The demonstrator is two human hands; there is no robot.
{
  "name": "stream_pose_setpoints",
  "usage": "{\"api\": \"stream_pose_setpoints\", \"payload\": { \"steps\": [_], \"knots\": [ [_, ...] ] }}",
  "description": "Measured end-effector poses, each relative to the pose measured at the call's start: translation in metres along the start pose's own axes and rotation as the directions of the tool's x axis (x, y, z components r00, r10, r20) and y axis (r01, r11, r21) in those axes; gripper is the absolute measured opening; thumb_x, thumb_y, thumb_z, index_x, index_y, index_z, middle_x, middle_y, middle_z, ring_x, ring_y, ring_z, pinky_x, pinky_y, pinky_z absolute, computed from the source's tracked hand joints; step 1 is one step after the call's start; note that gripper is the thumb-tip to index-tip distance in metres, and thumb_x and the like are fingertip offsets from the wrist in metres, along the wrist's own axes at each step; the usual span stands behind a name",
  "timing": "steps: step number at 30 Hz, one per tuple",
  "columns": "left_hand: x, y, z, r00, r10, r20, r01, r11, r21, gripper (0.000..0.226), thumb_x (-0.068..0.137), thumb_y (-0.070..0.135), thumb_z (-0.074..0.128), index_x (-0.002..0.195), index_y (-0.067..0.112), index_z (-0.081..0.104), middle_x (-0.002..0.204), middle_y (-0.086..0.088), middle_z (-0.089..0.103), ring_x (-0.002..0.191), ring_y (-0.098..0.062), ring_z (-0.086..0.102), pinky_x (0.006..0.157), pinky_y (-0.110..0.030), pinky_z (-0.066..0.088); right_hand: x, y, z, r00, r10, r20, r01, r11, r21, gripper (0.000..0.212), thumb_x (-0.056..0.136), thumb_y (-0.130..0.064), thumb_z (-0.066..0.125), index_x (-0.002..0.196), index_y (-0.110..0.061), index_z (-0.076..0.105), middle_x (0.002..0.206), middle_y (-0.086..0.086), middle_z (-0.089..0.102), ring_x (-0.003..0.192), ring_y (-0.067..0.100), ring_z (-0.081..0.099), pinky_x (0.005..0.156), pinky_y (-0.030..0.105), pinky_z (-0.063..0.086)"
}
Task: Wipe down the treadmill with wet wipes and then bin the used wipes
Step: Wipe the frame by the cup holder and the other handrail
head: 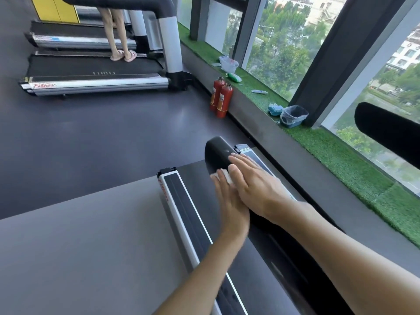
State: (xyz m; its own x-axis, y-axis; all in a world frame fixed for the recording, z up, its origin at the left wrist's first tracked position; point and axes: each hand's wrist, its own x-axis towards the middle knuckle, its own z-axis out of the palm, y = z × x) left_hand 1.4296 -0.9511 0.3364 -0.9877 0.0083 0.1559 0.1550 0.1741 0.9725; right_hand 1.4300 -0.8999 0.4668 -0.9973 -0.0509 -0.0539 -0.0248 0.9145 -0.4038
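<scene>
The black handrail (217,153) of the treadmill (179,214) runs from the lower right toward the middle of the head view. A white wet wipe (225,176) lies against the handrail's left side near its rounded end. My left hand (229,201) presses flat on the wipe with its fingers together. My right hand (256,185) lies flat on top of the handrail, fingers stretched out, with the thumb at the wipe's edge. Most of the wipe is hidden under the hands. A small blue bin (294,116) with a clear liner stands on the green window sill.
A blue wipes pack (275,109) sits beside the bin. Two red fire extinguishers (221,98) stand on the floor by the sill. A person's legs (120,37) stand on another treadmill (95,76) at the far left. A second black handrail (386,130) crosses the right side.
</scene>
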Motion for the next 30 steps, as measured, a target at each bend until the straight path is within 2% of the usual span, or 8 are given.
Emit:
{"api": "stream_pose_setpoints", "payload": {
  "steps": [3,8,12,14,18,23,27,30],
  "knots": [
    [-0.036,0.011,0.005,0.977,-0.133,0.167,0.182,0.927,-0.328,0.066,0.100,0.064,0.021,0.155,0.041,-0.007,0.161,0.026,-0.013,0.145,0.010,-0.013,0.123,-0.032,0.002,-0.002,-0.001,-0.001,0.999,0.024,-0.023,-0.023,1.000,0.007,0.049,0.105,-0.045,0.023,0.152,-0.034,0.033,0.157,-0.024,0.028,0.144,-0.011,0.012,0.111,0.015,0.013],
    [0.026,0.008,-0.013,0.904,-0.379,0.196,0.424,0.747,-0.513,0.047,0.104,0.051,0.020,0.150,0.053,0.011,0.149,0.028,0.032,0.133,0.007,0.035,0.108,-0.019,0.028,-0.002,-0.003,-0.005,0.998,0.052,-0.039,-0.050,0.998,0.040,0.048,0.105,-0.046,0.023,0.151,-0.038,0.033,0.154,-0.026,0.032,0.141,-0.010,0.018,0.101,0.011,0.017],
    [-0.014,0.008,-0.006,0.955,-0.255,0.152,0.296,0.859,-0.417,0.069,0.090,0.074,0.018,0.151,0.052,-0.004,0.164,0.020,0.002,0.149,0.004,0.006,0.121,-0.030,0.010,-0.003,-0.004,-0.005,0.999,0.045,-0.031,-0.043,0.998,0.036,0.048,0.105,-0.047,0.022,0.151,-0.038,0.032,0.153,-0.028,0.031,0.129,-0.025,0.008,0.096,0.005,0.013],
    [-0.001,0.002,-0.005,0.959,-0.247,0.140,0.283,0.867,-0.410,0.071,0.086,0.081,0.020,0.150,0.054,0.008,0.166,0.009,0.011,0.150,-0.004,0.012,0.124,-0.038,0.012,-0.002,-0.003,-0.005,0.999,0.041,-0.026,-0.040,0.999,0.036,0.049,0.105,-0.047,0.022,0.152,-0.038,0.033,0.153,-0.028,0.030,0.122,-0.027,0.006,0.096,0.001,0.011],
    [0.078,0.009,-0.021,0.965,-0.261,0.014,0.255,0.929,-0.268,0.052,0.107,0.037,0.016,0.157,0.032,0.004,0.165,0.011,-0.002,0.150,-0.002,-0.006,0.124,-0.031,0.000,0.001,0.000,-0.002,0.999,0.016,-0.034,-0.016,1.000,0.007,0.050,0.104,-0.047,0.023,0.151,-0.035,0.033,0.154,-0.025,0.030,0.126,-0.025,0.005,0.087,-0.012,-0.002],
    [0.039,0.002,-0.011,0.999,0.026,-0.041,-0.026,1.000,-0.005,0.057,0.106,0.036,0.030,0.157,0.019,0.009,0.165,-0.001,0.005,0.153,-0.015,0.000,0.120,-0.017,-0.001,0.003,0.003,0.001,0.998,-0.006,-0.061,0.008,1.000,0.023,0.047,0.104,-0.045,0.023,0.149,-0.037,0.036,0.142,-0.035,0.032,0.129,-0.025,0.007,0.092,-0.010,0.001],
    [0.083,-0.004,-0.018,0.997,-0.072,0.039,0.074,0.995,-0.068,0.054,0.108,0.034,0.020,0.159,0.022,0.003,0.166,0.008,-0.006,0.150,-0.004,-0.015,0.124,-0.032,-0.002,0.005,0.005,0.002,0.998,0.015,-0.055,-0.015,1.000,-0.008,0.051,0.104,-0.048,0.022,0.151,-0.034,0.034,0.154,-0.026,0.030,0.130,-0.024,0.006,0.091,-0.009,-0.001],
    [0.046,-0.002,-0.014,1.000,0.017,-0.005,-0.018,0.999,-0.045,0.064,0.105,0.035,0.036,0.158,0.018,0.007,0.166,0.001,0.004,0.151,-0.006,-0.004,0.122,-0.021,0.000,0.004,0.006,0.003,0.998,0.017,-0.057,-0.018,1.000,-0.015,0.051,0.103,-0.049,0.023,0.152,-0.035,0.033,0.155,-0.026,0.030,0.130,-0.024,0.006,0.094,-0.007,0.001]
  ]
}}
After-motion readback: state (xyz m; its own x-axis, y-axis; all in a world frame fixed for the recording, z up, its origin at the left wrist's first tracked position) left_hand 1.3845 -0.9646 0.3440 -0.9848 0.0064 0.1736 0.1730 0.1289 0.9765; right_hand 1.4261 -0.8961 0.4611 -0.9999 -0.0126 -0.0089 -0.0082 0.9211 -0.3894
